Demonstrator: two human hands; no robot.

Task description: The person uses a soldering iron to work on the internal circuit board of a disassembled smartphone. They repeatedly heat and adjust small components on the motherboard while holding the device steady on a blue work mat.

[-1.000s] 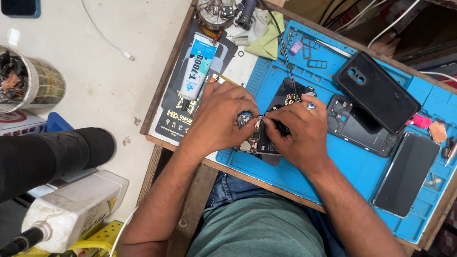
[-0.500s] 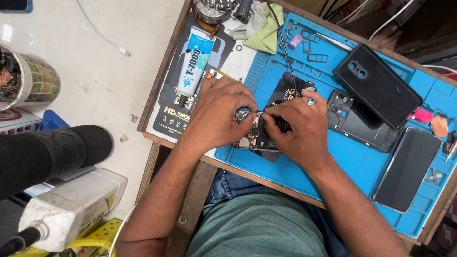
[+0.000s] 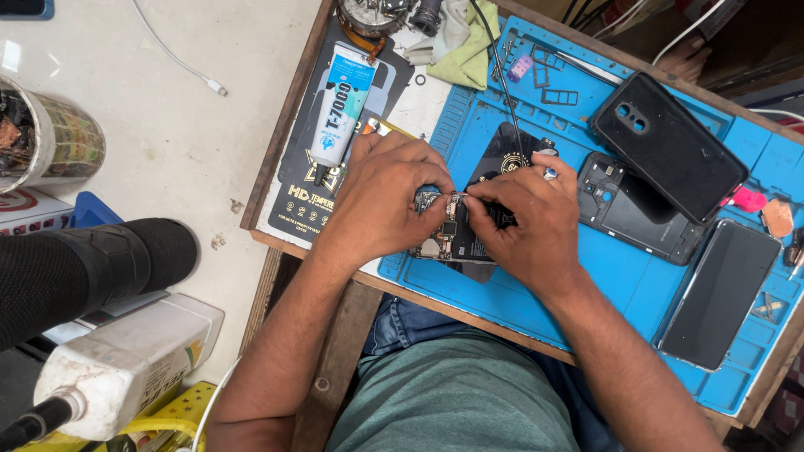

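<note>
My left hand (image 3: 381, 201) and my right hand (image 3: 523, 222) meet over an opened phone (image 3: 448, 238) that lies on the blue work mat (image 3: 620, 276). The fingertips of both hands pinch a small metal part at the phone's top, around its circuit board. The right hand also grips a thin black tool whose tip points up and away. My hands cover most of the phone.
A glue tube (image 3: 342, 105) lies on a black card at the mat's left. A phone back cover (image 3: 666, 142), a phone frame (image 3: 628, 205) and a dark screen panel (image 3: 720, 293) lie to the right. A green cloth (image 3: 465, 54) lies at the back. A white jug (image 3: 126, 368) stands on the floor.
Both hands have stayed on the opened phone; the fingertips have drawn closer together over its top edge. The camera has shifted slightly.
</note>
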